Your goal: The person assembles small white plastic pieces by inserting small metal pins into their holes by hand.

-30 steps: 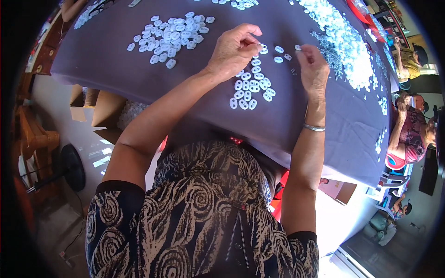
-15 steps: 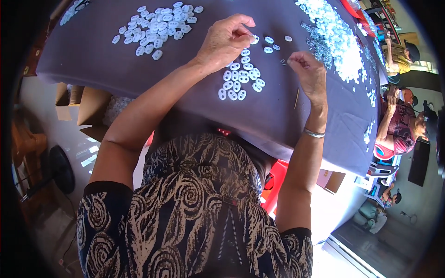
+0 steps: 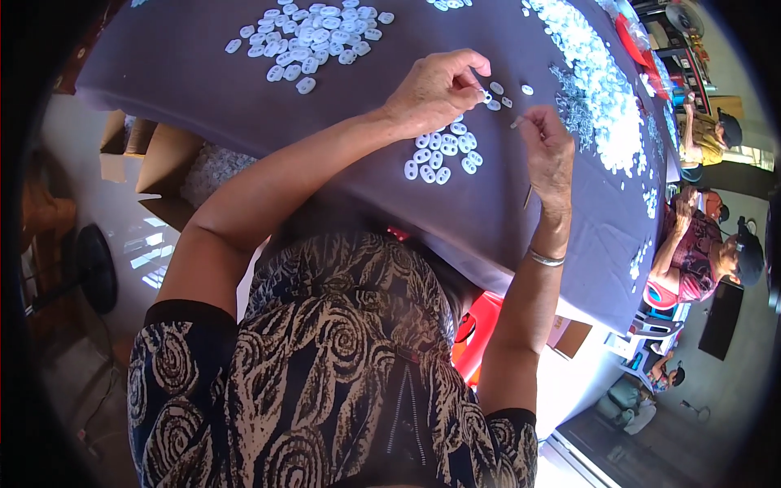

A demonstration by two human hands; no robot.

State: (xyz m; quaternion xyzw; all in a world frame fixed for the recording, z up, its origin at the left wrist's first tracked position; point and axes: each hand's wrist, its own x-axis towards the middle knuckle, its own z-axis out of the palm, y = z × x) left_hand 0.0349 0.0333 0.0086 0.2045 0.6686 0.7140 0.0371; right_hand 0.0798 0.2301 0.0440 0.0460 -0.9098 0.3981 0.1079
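My left hand (image 3: 443,91) pinches a small white oval plastic piece (image 3: 486,96) between thumb and fingertip, above the dark tablecloth. To its right, my right hand (image 3: 547,146) holds a tiny pale piece (image 3: 516,124) at its fingertips; its exact kind is too small to tell. Below the left hand lies a cluster of white two-holed oval pieces (image 3: 448,146), partly hidden by that hand. A few loose ovals (image 3: 527,90) lie between and beyond the hands. A thin brownish stick (image 3: 528,197) rests beside my right wrist.
A larger pile of white ovals (image 3: 321,37) lies at the far left. Farther right are small grey-clear parts (image 3: 574,98) and a big white heap (image 3: 606,98). Cardboard box (image 3: 167,167), black fan (image 3: 96,268) and red stool (image 3: 478,329) stand below. Other people (image 3: 704,252) sit at right.
The view has shifted, so the table items appear farther right. My hands have come a little closer together. The right fingertips now show a tiny pale piece; the left still pinches its oval.
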